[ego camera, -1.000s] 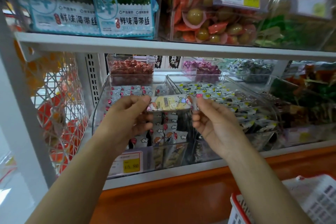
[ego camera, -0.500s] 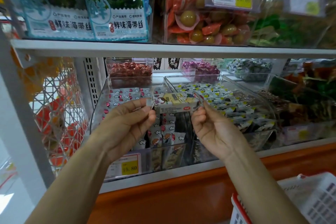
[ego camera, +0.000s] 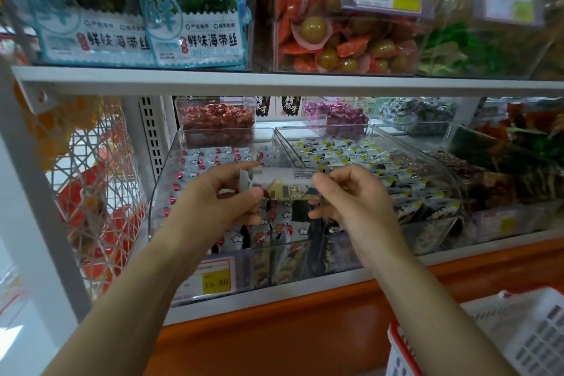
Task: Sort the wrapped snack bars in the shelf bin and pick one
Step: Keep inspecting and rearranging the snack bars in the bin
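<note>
Grip: the left grip (ego camera: 225, 201) pinches the left end of one wrapped snack bar (ego camera: 283, 185) between thumb and fingers. The right grip (ego camera: 351, 201) pinches the right end in the same way.
Snack bar: it lies level between the two hands, in the air over the front part of the clear shelf bin (ego camera: 158, 192). Its upper side is white with small print and its lower side shows yellow.
Bin content: other snack bars (ego camera: 213, 156) lie in rows inside, with white wrappers, red dots and small clouds. Some stand upright at the front wall.
Neighbour bin (ego camera: 439, 168): just to the right, it touches the first bin and holds packets with yellow and dark marks.
Price tag (ego camera: 210, 279): on the front of the bin, below the left wrist, with a yellow field.
Upper shelf (ego camera: 274, 84): it carries seaweed packs (ego camera: 195, 33) on the left and a box of red and green sweets (ego camera: 335, 40) on the right.
Basket (ego camera: 518, 339): white with a red rim, at the lower right, well apart from the hands.
</note>
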`<state>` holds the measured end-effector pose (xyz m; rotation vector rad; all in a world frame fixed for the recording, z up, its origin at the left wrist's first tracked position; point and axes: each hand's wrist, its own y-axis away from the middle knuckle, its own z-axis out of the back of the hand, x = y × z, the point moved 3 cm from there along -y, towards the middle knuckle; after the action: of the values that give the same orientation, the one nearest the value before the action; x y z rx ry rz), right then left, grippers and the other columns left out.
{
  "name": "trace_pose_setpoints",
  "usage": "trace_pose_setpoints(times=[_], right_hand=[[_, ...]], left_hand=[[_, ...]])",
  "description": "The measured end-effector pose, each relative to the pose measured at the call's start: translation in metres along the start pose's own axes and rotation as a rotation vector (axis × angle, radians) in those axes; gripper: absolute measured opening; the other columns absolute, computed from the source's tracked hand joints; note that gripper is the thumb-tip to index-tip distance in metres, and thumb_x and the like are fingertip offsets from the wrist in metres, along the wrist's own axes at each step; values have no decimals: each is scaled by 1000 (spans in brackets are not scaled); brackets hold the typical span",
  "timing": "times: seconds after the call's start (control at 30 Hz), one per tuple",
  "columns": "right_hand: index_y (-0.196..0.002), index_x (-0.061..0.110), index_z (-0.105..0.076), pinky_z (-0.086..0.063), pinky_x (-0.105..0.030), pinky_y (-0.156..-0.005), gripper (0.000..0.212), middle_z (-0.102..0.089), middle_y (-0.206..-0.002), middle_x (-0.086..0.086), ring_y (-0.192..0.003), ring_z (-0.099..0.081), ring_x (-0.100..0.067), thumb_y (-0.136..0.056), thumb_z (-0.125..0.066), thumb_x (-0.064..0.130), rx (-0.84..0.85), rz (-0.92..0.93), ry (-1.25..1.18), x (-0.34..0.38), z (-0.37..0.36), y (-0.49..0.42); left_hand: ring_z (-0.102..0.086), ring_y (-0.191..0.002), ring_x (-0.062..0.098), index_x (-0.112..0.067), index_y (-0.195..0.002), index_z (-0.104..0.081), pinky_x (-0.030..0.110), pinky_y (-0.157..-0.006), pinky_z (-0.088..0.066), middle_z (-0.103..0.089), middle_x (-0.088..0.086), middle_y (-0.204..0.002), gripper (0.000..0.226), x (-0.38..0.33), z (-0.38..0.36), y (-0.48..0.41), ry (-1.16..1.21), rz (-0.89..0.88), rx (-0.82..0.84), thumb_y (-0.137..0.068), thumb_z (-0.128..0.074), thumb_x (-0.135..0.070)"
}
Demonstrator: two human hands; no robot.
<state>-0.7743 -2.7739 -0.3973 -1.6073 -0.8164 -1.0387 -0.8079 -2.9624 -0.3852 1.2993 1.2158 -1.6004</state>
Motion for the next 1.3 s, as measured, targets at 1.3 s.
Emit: trace_pose_setpoints(times=[1.3], right_hand=[[-114, 31, -62, -54, -18, -79, 42, -70, -99, 11, -92, -67, -3, -80, -70, 8, 150, 46, 225, -3, -13, 3]], left_hand=[[-47, -48, 14, -8, -84, -59, 13, -36, -36, -53, 10, -69, 34, 3, -4, -2, -257, -21, -248, -96, -42, -35]])
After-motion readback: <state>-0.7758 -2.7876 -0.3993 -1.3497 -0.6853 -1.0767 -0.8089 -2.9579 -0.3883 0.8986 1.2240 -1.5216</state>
